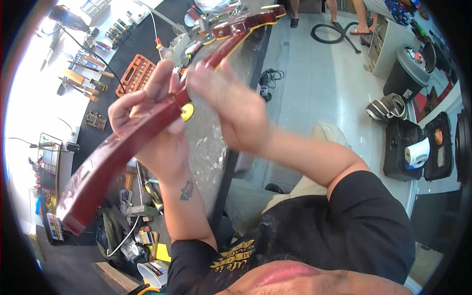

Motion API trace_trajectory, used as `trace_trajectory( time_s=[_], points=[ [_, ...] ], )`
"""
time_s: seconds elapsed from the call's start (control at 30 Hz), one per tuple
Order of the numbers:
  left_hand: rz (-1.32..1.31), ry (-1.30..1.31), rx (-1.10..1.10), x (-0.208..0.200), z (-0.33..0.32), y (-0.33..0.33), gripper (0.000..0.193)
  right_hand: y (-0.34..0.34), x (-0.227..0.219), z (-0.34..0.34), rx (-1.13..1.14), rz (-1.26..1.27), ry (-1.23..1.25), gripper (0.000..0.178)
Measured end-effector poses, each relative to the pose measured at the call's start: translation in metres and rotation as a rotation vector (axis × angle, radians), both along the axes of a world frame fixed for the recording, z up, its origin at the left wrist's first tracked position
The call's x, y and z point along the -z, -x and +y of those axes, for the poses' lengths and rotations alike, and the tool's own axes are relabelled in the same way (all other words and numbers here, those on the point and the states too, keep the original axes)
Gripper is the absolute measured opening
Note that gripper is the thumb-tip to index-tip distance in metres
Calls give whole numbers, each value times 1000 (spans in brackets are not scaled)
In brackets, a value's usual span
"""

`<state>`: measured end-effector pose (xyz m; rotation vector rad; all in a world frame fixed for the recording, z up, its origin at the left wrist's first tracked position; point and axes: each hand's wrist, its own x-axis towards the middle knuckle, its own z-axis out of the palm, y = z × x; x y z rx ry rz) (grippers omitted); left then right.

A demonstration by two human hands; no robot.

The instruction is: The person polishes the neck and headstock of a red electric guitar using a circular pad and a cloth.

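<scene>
A glossy dark red guitar (pixel 123 135) stretches from the lower left up to the bench's far end. Its headstock looms close, with one yellowish tuning peg (pixel 187 112) sticking out; the body with pale edging (pixel 246 22) lies at the far end of the bench. My left hand (pixel 157 123) grips the headstock, fingers curled on its far side and thumb below the near edge. Beside the neck just above it is my right hand (pixel 231 105), bent at the wrist; its fingers are smeared by motion, so their contact with the neck is unclear.
Tools crowd the dark workbench (pixel 204 147), among them an orange tool case (pixel 136 74) and a white cup (pixel 153 273). More tools hang on the white wall. On the floor are a black hose (pixel 334 33), a grey bin (pixel 407 73) and an open black case (pixel 400 150). Other people stand behind.
</scene>
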<state>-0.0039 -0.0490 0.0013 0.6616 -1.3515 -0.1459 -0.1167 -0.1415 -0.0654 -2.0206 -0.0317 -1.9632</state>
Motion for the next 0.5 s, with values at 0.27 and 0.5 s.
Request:
trace_trajectory(
  time_s=[0.27, 0.5],
  points=[
    [3, -11, -9, -2, -4, 5, 72, -3, -2, -26, 29, 42, -65, 55],
    [2, -13, 26, 3, -4, 5, 74, 9, -1, -20, -34, 51, -70, 50]
  ],
)
